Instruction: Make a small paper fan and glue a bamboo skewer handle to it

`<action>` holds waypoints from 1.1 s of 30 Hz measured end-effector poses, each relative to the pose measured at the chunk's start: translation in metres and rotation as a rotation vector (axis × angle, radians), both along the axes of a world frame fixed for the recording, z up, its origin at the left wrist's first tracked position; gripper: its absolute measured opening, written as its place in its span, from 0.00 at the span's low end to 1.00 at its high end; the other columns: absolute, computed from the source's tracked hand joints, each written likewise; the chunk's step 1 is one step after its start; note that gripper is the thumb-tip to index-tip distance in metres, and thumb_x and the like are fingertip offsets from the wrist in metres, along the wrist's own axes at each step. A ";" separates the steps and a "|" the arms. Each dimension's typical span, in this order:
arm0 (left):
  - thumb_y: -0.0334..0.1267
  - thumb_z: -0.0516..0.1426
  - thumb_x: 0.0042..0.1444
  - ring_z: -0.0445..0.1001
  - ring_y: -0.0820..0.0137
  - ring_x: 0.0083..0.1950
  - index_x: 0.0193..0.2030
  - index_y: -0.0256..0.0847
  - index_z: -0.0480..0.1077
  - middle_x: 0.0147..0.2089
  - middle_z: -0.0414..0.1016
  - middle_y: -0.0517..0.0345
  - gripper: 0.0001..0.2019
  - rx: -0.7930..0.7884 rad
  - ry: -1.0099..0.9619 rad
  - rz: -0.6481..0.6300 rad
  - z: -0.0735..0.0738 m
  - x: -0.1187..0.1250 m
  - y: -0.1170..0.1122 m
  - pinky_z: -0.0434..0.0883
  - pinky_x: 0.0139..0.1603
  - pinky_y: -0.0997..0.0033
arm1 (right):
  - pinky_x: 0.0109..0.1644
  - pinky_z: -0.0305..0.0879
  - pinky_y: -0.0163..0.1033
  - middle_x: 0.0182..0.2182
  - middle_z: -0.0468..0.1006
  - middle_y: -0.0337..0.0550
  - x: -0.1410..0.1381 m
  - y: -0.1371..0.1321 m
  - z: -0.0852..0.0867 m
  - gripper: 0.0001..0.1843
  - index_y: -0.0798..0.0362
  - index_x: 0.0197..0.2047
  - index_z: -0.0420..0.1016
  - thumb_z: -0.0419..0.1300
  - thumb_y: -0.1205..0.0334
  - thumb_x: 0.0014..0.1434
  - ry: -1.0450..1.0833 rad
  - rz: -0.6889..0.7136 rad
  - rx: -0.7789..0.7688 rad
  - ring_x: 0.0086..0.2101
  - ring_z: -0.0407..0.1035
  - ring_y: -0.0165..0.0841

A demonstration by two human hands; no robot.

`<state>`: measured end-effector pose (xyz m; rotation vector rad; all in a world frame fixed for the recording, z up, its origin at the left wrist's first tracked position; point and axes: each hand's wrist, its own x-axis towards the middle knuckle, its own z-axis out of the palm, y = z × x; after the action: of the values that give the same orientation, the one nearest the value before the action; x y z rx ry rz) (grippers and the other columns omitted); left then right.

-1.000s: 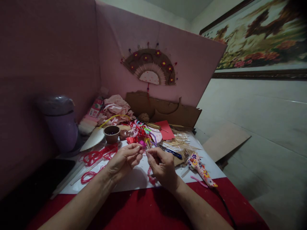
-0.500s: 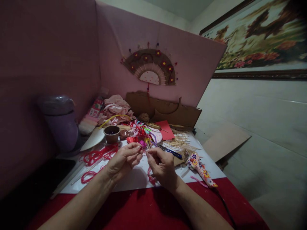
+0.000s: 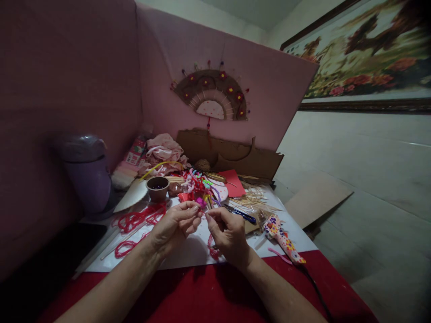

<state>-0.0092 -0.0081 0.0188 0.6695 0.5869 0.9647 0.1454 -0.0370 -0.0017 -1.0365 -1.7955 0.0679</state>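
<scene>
My left hand (image 3: 175, 226) and my right hand (image 3: 227, 233) meet over the white sheet (image 3: 188, 249), fingertips pinched together on something small and reddish that I cannot make out. A strand of red thread (image 3: 211, 249) hangs under my right hand. Just beyond the fingertips lies a heap of coloured pipe cleaners (image 3: 198, 184). Loops of red yarn (image 3: 138, 220) lie to the left of my left hand.
A small brown bowl (image 3: 157, 187), blue-handled scissors (image 3: 242, 214), a patterned glue gun (image 3: 283, 237), thin bamboo sticks (image 3: 254, 199), a red card (image 3: 232, 181) and cardboard pieces (image 3: 235, 157) crowd the table. A purple lidded container (image 3: 85, 172) stands left. A decorated fan (image 3: 212, 94) hangs on the pink wall.
</scene>
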 end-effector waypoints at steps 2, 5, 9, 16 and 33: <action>0.24 0.59 0.47 0.71 0.78 0.26 0.32 0.34 0.69 0.28 0.72 0.55 0.05 -0.010 0.014 0.005 0.000 0.000 0.000 0.67 0.25 0.84 | 0.22 0.50 0.31 0.17 0.65 0.35 0.000 0.000 0.000 0.05 0.55 0.32 0.72 0.55 0.65 0.56 0.000 0.001 0.003 0.17 0.56 0.25; 0.24 0.60 0.47 0.72 0.78 0.26 0.32 0.34 0.69 0.28 0.72 0.55 0.05 0.001 0.007 -0.001 -0.001 0.000 0.001 0.67 0.25 0.84 | 0.21 0.50 0.31 0.16 0.64 0.34 0.000 0.001 0.000 0.06 0.55 0.32 0.72 0.55 0.65 0.56 -0.005 0.000 0.007 0.17 0.55 0.25; 0.25 0.61 0.46 0.71 0.78 0.26 0.31 0.34 0.69 0.28 0.72 0.55 0.06 0.006 0.003 -0.009 -0.002 0.000 0.001 0.66 0.23 0.85 | 0.21 0.50 0.31 0.16 0.64 0.34 0.000 0.000 0.001 0.06 0.55 0.31 0.72 0.55 0.64 0.56 -0.011 -0.007 0.010 0.17 0.55 0.25; 0.24 0.60 0.46 0.72 0.78 0.26 0.31 0.34 0.69 0.28 0.73 0.55 0.06 -0.009 0.005 0.006 0.000 0.000 0.000 0.68 0.25 0.84 | 0.21 0.50 0.31 0.16 0.63 0.34 0.000 0.000 0.001 0.06 0.55 0.31 0.71 0.55 0.64 0.56 -0.014 -0.008 0.022 0.17 0.55 0.25; 0.25 0.61 0.46 0.68 0.80 0.22 0.30 0.33 0.69 0.25 0.70 0.58 0.05 0.033 0.006 -0.014 0.001 0.001 -0.001 0.62 0.19 0.84 | 0.21 0.50 0.31 0.16 0.63 0.34 -0.001 0.000 0.003 0.06 0.55 0.31 0.71 0.55 0.65 0.56 -0.028 -0.007 0.026 0.17 0.55 0.25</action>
<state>-0.0082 -0.0090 0.0198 0.7054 0.5719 0.9617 0.1446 -0.0373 0.0009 -1.0298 -1.8133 0.0266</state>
